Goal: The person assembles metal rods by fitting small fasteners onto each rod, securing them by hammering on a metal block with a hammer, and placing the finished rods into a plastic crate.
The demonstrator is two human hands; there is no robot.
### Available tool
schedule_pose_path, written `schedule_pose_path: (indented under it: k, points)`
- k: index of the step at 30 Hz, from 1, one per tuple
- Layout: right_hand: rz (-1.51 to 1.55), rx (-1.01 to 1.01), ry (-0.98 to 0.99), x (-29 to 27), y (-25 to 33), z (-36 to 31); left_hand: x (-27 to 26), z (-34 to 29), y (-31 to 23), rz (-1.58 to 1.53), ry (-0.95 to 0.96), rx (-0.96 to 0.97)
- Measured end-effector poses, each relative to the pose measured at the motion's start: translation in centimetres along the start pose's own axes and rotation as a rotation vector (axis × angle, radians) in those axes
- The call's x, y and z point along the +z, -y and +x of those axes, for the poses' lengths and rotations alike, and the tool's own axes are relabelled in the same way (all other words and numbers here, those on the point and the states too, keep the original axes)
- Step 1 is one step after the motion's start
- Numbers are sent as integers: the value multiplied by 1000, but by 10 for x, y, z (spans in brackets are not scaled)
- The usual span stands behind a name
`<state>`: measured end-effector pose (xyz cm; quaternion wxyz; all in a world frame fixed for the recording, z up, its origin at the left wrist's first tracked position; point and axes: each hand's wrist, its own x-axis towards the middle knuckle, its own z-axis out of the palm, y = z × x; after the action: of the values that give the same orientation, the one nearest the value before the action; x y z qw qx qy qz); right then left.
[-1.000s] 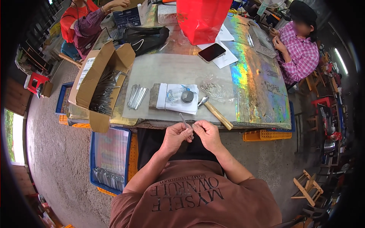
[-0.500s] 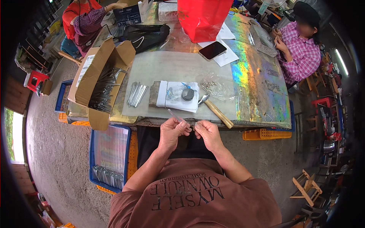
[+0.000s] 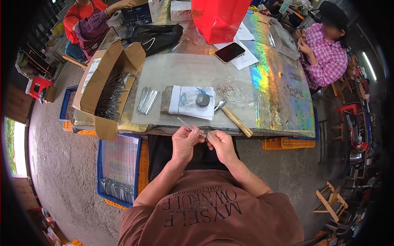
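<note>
Just off the table's near edge, my left hand (image 3: 184, 143) pinches a thin, pale metal-looking rod (image 3: 184, 123), whose free end sticks out up and to the left. My right hand (image 3: 222, 145) is closed close beside it, fingertips almost meeting those of the left; whatever they grip is hidden. Beyond my hands, a paper-covered block (image 3: 184, 110) bears a dark round disc (image 3: 203, 100) and a small blue-tipped item. A hammer (image 3: 236, 121) with a wooden handle lies to its right. Several silvery rods (image 3: 147, 101) are laid out on its left.
An open cardboard box (image 3: 88, 88) full of thin metal rods stands at the left. Below it is a blue tray (image 3: 98, 180) with bundled rods. Farther back are a phone (image 3: 229, 53), a red bag (image 3: 217, 20) and a black bag (image 3: 164, 37). Two people sit across the table.
My hands have drawn slightly closer together. The rod's free end has shifted a little to the left, and more of it shows.
</note>
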<state>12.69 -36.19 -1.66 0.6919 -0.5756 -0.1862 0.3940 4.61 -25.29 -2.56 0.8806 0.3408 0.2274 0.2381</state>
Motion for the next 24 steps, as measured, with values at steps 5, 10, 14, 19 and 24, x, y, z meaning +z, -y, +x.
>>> schedule_pose_path:
  k: [5,10,14,19,24]
  points:
    - [41,-23,-37,6,-3,-2,4,-4,4,69,-12,92]
    - [245,24,-83,11,-5,-3,6,-4,6,181,8,202]
    - [261,44,-103,14,-3,-3,7,-4,8,167,-4,213]
    - [385,97,-70,13,-5,1,9,-3,8,147,-28,243]
    - [325,92,-87,16,-2,0,5,-1,7,89,-48,200]
